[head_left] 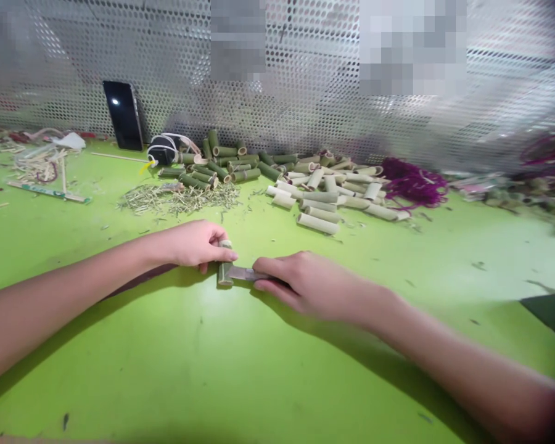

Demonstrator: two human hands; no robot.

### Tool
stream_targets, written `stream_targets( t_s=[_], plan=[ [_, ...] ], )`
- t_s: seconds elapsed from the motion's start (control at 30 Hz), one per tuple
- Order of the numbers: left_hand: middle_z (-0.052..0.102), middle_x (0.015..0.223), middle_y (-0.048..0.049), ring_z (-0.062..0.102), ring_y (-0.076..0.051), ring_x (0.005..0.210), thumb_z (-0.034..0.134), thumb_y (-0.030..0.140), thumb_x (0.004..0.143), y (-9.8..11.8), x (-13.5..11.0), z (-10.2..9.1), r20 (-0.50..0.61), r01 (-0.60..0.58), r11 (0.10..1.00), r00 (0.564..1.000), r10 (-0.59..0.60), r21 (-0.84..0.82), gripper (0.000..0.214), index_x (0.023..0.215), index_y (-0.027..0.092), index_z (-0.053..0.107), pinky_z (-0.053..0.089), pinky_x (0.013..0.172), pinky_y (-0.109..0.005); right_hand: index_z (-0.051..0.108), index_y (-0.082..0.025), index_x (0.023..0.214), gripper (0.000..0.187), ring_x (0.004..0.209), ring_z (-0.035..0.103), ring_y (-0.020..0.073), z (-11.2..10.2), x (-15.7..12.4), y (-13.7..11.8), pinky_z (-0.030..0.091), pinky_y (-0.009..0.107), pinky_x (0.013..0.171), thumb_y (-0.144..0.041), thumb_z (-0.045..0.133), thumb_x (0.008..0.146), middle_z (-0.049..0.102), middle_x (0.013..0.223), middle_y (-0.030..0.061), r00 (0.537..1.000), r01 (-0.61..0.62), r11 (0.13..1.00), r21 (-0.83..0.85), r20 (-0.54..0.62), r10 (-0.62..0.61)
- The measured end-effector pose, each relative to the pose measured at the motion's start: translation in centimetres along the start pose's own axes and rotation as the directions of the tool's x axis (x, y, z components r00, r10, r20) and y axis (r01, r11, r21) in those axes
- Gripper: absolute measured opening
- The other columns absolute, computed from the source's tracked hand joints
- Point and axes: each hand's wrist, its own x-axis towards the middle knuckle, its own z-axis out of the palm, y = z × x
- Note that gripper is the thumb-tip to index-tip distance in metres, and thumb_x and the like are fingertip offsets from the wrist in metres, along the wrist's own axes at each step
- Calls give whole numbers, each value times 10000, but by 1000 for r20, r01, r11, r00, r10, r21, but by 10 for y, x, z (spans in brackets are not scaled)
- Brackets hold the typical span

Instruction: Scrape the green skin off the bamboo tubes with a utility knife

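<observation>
bamboo segment [225, 265]: rough, matt | blade [243, 272]: dull metal | tabletop [97, 382]: glossy green

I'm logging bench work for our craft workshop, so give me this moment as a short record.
left hand: grips a short bamboo tube
right hand: holds a flat metal blade against the tube
surface: green table
nearby: pile of cut bamboo tubes; bamboo shavings
background: phone leaning on a perforated metal panel; purple fibres
</observation>
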Motion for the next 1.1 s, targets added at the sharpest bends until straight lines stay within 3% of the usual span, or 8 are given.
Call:
stream_targets(
  t_s=[0.33,0.67,0.87,1.1],
  plan=[
    [671,608,11,615,-158,531,713,620,822,-5,1,2,-12,-28,998,1000,29,50,421,805,212,610,424,542,-265,632,-204,1039,265,528,507,129,15,14,-14,251,279,531,-369,431,1091,700,765,15,994,-26,987,-161,-104,9],
    [661,621,20,647,-165,537,721,621,806,-2,2,2,-6,-25,995,1000,26,94,424,795,216,599,410,532,-266,650,-204,986,320,545,537,130,-8,2,1,306,265,538,-395,414,1085,673,705,10,996,-32,999,37,80,29],
    [678,631,20,643,-164,527,689,590,833,-1,1,6,-55,-3,992,998,10,130,384,804,220,589,410,532,-267,638,-207,1016,260,543,537,132,4,8,-12,298,273,551,-359,436,1080,704,769,14,997,-74,994,-84,-43,71],
    [651,594,28,643,-174,531,658,606,845,1,1,6,-62,3,980,998,10,201,390,780,230,579,385,514,-279,647,-206,982,273,528,539,131,-3,1,-8,305,274,540,-341,431,1080,702,733,14,999,-29,998,-49,15,30]
  ],
)
